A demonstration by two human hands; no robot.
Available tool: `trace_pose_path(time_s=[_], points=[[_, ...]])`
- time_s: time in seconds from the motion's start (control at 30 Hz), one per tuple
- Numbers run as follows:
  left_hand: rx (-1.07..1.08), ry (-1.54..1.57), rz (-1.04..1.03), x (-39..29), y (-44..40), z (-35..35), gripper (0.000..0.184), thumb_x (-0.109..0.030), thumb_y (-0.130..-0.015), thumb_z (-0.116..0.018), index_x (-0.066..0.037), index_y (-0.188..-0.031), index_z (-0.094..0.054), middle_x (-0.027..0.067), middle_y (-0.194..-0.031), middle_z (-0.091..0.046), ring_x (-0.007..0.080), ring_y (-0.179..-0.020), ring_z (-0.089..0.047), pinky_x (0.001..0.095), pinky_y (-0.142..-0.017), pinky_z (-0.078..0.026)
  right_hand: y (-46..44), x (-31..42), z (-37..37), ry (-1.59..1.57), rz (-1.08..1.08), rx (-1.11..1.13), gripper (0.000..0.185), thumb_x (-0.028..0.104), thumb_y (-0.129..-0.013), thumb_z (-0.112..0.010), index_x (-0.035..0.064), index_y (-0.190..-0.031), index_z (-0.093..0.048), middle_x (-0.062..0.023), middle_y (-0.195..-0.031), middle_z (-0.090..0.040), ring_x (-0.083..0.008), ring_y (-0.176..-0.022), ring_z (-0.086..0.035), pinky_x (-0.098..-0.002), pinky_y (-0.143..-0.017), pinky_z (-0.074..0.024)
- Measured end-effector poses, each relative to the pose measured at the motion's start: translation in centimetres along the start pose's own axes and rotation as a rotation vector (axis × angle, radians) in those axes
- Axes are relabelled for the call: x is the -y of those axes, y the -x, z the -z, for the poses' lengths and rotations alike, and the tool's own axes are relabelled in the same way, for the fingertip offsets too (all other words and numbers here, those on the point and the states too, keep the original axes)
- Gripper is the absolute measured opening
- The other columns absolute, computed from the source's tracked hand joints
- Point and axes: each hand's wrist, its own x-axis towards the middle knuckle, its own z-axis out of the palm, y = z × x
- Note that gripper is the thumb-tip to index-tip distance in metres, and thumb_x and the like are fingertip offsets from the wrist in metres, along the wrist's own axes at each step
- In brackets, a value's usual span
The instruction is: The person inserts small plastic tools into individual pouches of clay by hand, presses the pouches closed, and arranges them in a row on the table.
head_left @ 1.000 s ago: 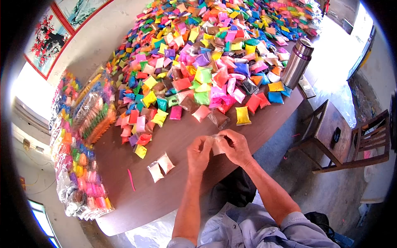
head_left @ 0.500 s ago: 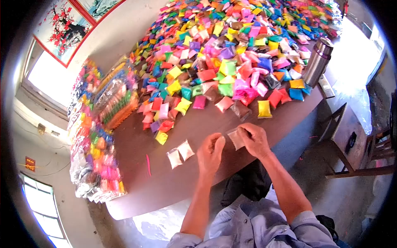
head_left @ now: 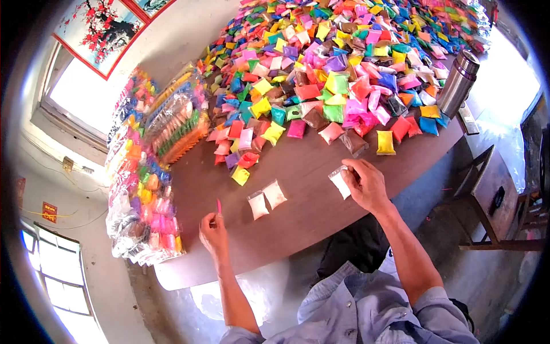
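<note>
Your left hand (head_left: 214, 234) pinches a pink stick (head_left: 219, 207); your right hand (head_left: 366, 184) grips the edge of a white packet (head_left: 339, 183) over the table (head_left: 303, 229), right of two pale packets (head_left: 257, 205). A loose pinch could drop it; careless pressing with the stick could tear it.

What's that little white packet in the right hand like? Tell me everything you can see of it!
The packet is small and flat, a clear, shiny bag, plastic by its look, with whitish filling. Its far end looks see-through. It slants a little, over the near part of the brown table. The right hand grips its right side, and hides part of it. I can't tell whether it also touches the table.
</note>
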Motion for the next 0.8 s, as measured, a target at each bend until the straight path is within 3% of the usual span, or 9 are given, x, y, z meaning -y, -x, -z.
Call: trace_pose_path(time_s=[0.1,0.17,0.4,0.63,0.73,0.8], points=[[0.064,-0.109,0.030,2.0,-0.6,-0.1,0.019,-0.018,-0.089,-0.076,-0.001,-0.098,-0.074,0.0138,-0.093,-0.072,0.0289,-0.081,-0.068,0.0410,-0.074,-0.054,0.6,1.0,0.2,-0.094,-0.126,-0.008,0.022,0.013,-0.094,-0.071,0.0039,-0.114,-0.069,-0.0168,-0.105,-0.069,-0.0357,-0.092,-0.067,-0.0423,-0.078,-0.0550],[0.095,-0.182,-0.063,2.8,-0.7,-0.5,0.017,-0.018,-0.089,-0.077,-0.002,-0.096,-0.075,0.0150,-0.092,-0.072,0.0313,-0.081,-0.068,0.0424,-0.075,-0.054,1.4,0.8,0.3,-0.002,0.013,-0.064,0.026,0.011,-0.091,-0.072,0.0033,-0.115,-0.067,-0.0173,-0.110,-0.066,-0.0368,-0.098,-0.065,-0.0429,-0.083,-0.0544],[0.174,-0.098,-0.089,4.4,-1.7,-0.8,0.013,-0.015,-0.089,-0.074,-0.003,-0.096,-0.075,0.0165,-0.086,-0.071,0.0339,-0.078,-0.068,0.0451,-0.073,-0.053,2.9,1.1,0.4,0.032,0.075,-0.131,0.025,0.004,-0.082,-0.075,0.0057,-0.106,-0.069,-0.0144,-0.110,-0.066,-0.0352,-0.100,-0.065,-0.0425,-0.086,-0.0539],[0.316,-0.163,-0.143,3.0,-2.1,0.5,0.011,-0.014,-0.092,-0.070,-0.003,-0.091,-0.069,0.0168,-0.091,-0.069,0.0363,-0.084,-0.067,0.0474,-0.076,-0.052,3.0,0.8,0.5,0.073,0.122,-0.082,0.027,0.009,-0.081,-0.081,0.0079,-0.106,-0.072,-0.0112,-0.110,-0.068,-0.0338,-0.100,-0.066,-0.0418,-0.087,-0.0556],[0.239,-0.249,-0.299,3.2,-1.7,0.5,0.010,-0.013,-0.094,-0.066,-0.004,-0.093,-0.068,0.0168,-0.092,-0.067,0.0371,-0.087,-0.066,0.0488,-0.077,-0.051,2.7,1.1,0.7,0.093,0.160,-0.086,0.025,0.008,-0.081,-0.080,0.0080,-0.105,-0.073,-0.0087,-0.108,-0.070,-0.0331,-0.099,-0.067,-0.0414,-0.087,-0.0560],[0.237,-0.280,-0.284,3.1,-1.6,0.3,0.010,-0.013,-0.095,-0.064,-0.004,-0.093,-0.067,0.0168,-0.092,-0.067,0.0375,-0.088,-0.065,0.0492,-0.078,-0.051,2.7,1.1,0.9,0.090,0.160,-0.061,0.025,0.007,-0.081,-0.080,0.0081,-0.105,-0.073,-0.0078,-0.108,-0.071,-0.0331,-0.099,-0.067,-0.0412,-0.086,-0.0560]])
